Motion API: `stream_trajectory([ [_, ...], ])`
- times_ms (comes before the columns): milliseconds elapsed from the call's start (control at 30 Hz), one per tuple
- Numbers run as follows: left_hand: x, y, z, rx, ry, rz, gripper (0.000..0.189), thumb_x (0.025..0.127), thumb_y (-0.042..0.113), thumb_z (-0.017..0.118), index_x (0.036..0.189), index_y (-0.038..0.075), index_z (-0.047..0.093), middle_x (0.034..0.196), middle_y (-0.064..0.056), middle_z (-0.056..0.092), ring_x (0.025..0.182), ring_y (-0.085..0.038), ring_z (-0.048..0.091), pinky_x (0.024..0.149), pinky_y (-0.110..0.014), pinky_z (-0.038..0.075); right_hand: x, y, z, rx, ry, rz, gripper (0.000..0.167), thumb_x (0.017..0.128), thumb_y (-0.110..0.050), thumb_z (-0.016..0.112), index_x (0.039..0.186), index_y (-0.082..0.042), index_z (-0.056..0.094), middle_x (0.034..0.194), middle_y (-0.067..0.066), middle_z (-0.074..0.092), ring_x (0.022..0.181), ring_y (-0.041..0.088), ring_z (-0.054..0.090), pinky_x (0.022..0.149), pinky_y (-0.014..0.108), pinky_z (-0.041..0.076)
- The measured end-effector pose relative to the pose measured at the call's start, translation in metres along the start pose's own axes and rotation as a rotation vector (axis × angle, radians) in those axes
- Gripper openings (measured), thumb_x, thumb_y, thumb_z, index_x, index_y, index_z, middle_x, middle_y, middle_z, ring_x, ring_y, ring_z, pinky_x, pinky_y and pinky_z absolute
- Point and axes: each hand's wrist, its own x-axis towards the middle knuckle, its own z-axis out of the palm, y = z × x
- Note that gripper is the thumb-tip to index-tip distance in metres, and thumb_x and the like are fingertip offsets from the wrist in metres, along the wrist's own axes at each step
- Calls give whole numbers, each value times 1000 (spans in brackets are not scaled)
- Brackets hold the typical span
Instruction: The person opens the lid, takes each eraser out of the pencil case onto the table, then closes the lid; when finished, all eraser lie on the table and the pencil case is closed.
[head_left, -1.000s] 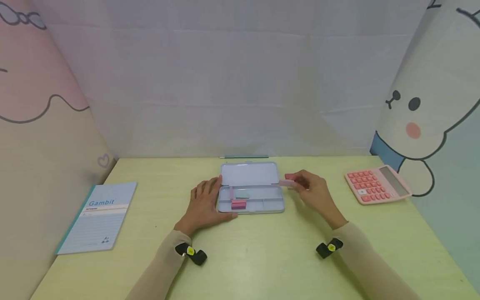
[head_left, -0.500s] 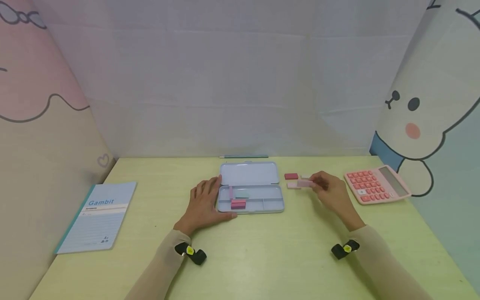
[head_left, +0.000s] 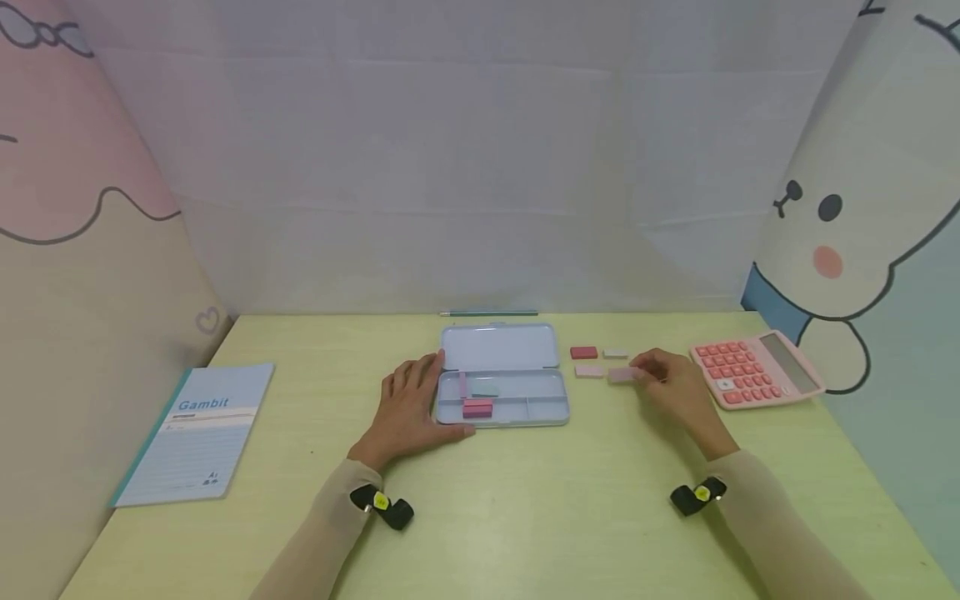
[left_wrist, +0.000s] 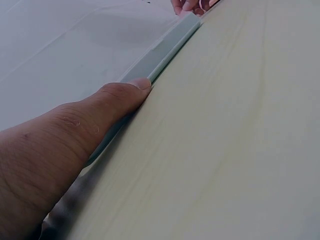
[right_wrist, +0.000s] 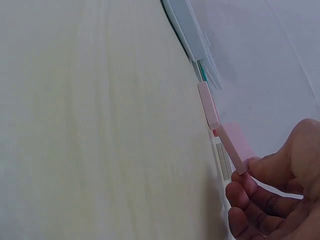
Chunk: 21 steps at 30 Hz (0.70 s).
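Left hand loose, touching box | right hand pinching pink block | three blocks out, done I think | more blocks in box, maybe left to do

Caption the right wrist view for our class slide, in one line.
A right hand pinches a pale pink block, with another pink block and the case beyond.

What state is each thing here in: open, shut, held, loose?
Pencil case: wide open
Pieces inside it: unheld, in compartments
Pale pink block: pinched by the right hand
Three nearby blocks: lying loose
Left hand: touching the case
Notebook: closed
Calculator: face up, power unclear
Pencil: lying behind the case
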Motion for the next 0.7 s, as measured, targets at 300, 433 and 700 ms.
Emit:
stream_trajectory([
  [300, 1, -1, 1, 7, -2, -8, 133, 75, 82, 76, 175, 19, 15, 177, -9, 28, 161, -42, 22, 127, -66, 19, 5, 4, 2, 5, -15, 28, 26, 107, -17, 60, 124, -2, 73, 123, 25, 74, 111, 39, 66, 95, 53, 52],
  [433, 1, -1, 1, 6, -2, -8, 133, 75, 82, 76, 175, 20, 14, 176, -9, 28, 161, -43, 23, 127, -66, 20, 7, 5, 3, 11, -14, 37, 28, 106, -18, 60, 124, -2, 74, 123, 25, 75, 110, 38, 66, 94, 50, 51],
  [700, 0, 1, 1, 4, -2, -9, 132, 75, 81, 76, 175, 19, 15, 176, -10, 28, 161, -43, 22, 127, -66, 19, 10, 5, 6, 15, 12, 13, 26, 105, -16, 61, 123, -2, 73, 118, 26, 77, 104, 37, 70, 85, 42, 53],
])
